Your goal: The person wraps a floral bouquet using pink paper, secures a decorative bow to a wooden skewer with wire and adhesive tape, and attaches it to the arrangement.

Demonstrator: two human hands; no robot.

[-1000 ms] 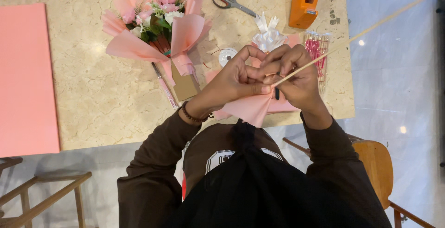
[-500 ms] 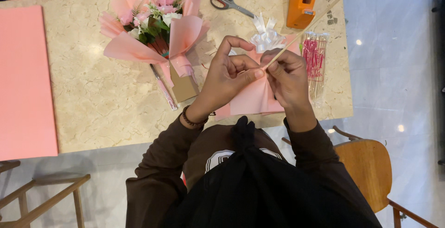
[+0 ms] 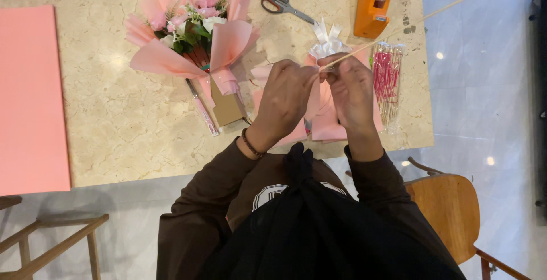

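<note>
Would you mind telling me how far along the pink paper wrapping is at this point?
Done: one bouquet lies wrapped in pink paper on the table. In hand: the left hand and right hand pinch a thin stick against a second pink wrap with a white bow. Left: no flowers show in that wrap; scissors and tape dispenser lie beside it.

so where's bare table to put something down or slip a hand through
Bare marble table runs wide between the pink sheet and the bouquet, down to the near edge. A smaller patch lies between the scissors and the bouquet. It is crowded around the left hand and right hand, by the tape dispenser and skewer packet.
</note>
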